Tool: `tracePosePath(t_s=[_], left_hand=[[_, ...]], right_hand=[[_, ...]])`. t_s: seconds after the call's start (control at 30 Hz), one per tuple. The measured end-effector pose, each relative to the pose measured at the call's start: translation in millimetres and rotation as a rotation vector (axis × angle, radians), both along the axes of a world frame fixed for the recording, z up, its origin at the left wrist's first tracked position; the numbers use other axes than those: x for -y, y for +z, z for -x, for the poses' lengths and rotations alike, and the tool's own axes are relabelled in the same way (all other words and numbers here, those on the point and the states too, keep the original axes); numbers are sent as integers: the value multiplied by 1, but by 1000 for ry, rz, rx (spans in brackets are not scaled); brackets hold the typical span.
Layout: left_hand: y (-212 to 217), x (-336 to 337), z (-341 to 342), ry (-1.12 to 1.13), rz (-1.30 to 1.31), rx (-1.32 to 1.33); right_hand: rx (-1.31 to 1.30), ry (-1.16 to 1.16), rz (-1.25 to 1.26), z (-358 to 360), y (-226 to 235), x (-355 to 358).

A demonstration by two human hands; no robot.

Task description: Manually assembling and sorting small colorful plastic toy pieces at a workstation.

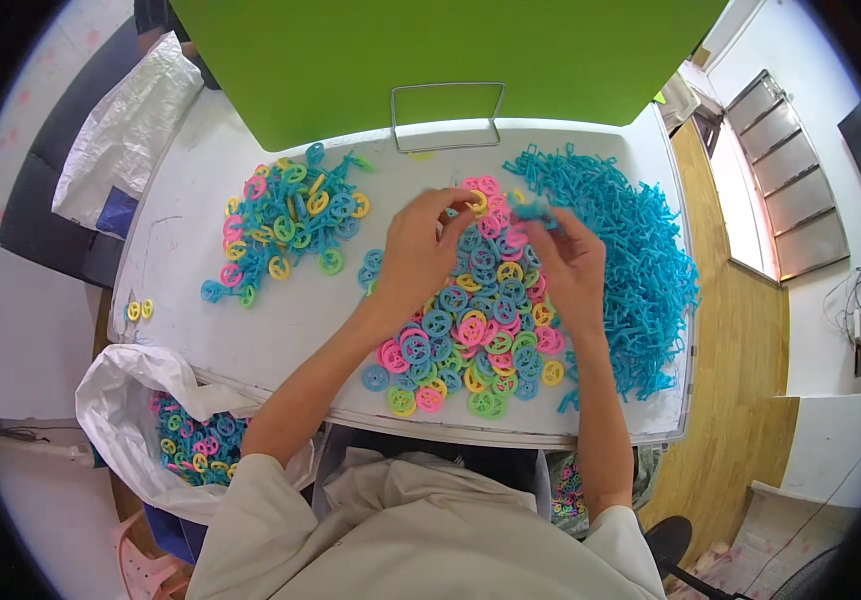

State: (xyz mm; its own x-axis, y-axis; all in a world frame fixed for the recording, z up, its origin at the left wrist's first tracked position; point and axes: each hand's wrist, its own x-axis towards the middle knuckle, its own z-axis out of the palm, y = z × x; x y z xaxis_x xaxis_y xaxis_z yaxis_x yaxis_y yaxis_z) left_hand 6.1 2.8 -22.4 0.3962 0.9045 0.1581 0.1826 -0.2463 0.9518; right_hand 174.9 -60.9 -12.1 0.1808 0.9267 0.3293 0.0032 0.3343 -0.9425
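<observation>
The left hand [421, 245] pinches a yellow wheel [479, 203], the right hand [574, 268] a blurred teal piece [531, 211], above a multicoloured wheel heap [476, 325] on the white tabletop [296, 325].

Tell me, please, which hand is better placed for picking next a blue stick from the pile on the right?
Probably the right hand: it is close beside the pile of blue sticks. The left hand is farther away, beyond the wheels, with a yellow wheel at its fingertips.

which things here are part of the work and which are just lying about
Probably part of the work:
loose coloured wheels
heap of teal pieces
mixed pile of both, at left
open white sack of similar parts

Probably just lying about:
white sheet, upper left
dark padded seat
</observation>
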Motion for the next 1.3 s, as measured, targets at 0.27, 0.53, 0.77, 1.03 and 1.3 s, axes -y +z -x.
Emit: tracePosePath(t_s=[0.27, 0.53, 0.77, 1.03, 1.3], left_hand=[[-24, -13, -23, 96, -710, -307], [4, -8, -3, -40, 160, 140], [12, -5, 1, -142, 345, 185], [4, -5, 0, -127, 222, -54], [1, 12, -10, 1, -361, 5]], right_hand=[[-2, -128, 291, -8, 4, 1], [568, -241, 123, -11, 0, 4], [496, -139, 204, -8, 4, 5], [621, -3, 150, -10, 2, 5], [406, 46, 322, -15, -3, 2]])
